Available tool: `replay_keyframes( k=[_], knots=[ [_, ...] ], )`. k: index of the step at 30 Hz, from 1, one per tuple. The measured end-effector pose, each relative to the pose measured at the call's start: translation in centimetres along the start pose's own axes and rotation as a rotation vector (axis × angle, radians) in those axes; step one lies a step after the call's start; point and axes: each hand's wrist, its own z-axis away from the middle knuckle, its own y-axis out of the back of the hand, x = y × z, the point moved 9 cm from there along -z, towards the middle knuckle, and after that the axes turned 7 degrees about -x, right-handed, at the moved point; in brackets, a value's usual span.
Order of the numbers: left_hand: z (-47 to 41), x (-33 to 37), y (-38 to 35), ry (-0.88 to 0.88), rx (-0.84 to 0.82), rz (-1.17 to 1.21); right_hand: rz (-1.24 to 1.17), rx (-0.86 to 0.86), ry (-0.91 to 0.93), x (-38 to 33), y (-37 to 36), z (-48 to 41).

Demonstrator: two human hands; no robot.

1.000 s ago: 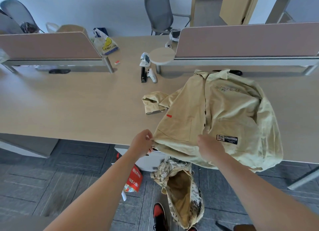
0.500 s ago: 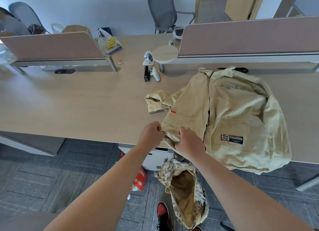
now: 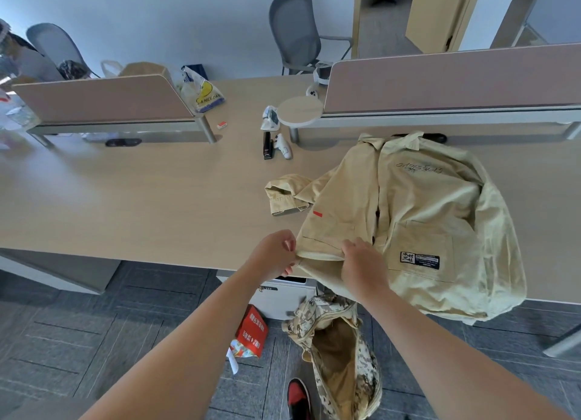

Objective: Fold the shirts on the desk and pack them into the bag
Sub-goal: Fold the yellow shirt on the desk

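A pale yellow shirt (image 3: 421, 212) lies spread on the right half of the wooden desk (image 3: 141, 206), its hem hanging over the near edge. One sleeve cuff (image 3: 284, 193) is bunched to its left. My left hand (image 3: 275, 253) pinches the shirt's lower left corner at the desk edge. My right hand (image 3: 361, 264) grips the hem just to the right of it. An open camouflage bag (image 3: 339, 353) stands on the floor below the hands.
A stapler (image 3: 267, 145), a white controller (image 3: 283, 146) and a round wooden disc (image 3: 300, 111) lie at the desk's middle. Divider panels (image 3: 452, 80) run along the back. A red box (image 3: 250, 336) sits on the floor by a white cabinet (image 3: 283, 297).
My right hand slid left along the hem toward my left hand, which stayed on the corner. The camera view shifted slightly.
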Motion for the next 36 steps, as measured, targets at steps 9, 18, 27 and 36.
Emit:
replay_keyframes(
  k=[9,18,27,36],
  knots=[
    [1.5,-3.1,-2.9,0.299,-0.345,-0.197,-0.177,-0.788,0.162,-1.7,-4.4,3.1],
    [-4.2,0.9,2.8,0.121,-0.199,-0.182,-0.292,-0.461,-0.059,-1.2,0.8,-3.7],
    [-18.1,1.9,13.2,-0.038,-0.013,0.172,-0.344,-0.199,-0.256,-3.4,0.9,-18.9],
    [-33.0,-0.7,16.2,-0.067,-0.066,0.162,-0.52,-0.038,-0.377,-2.0,-1.3,-32.1]
  ],
)
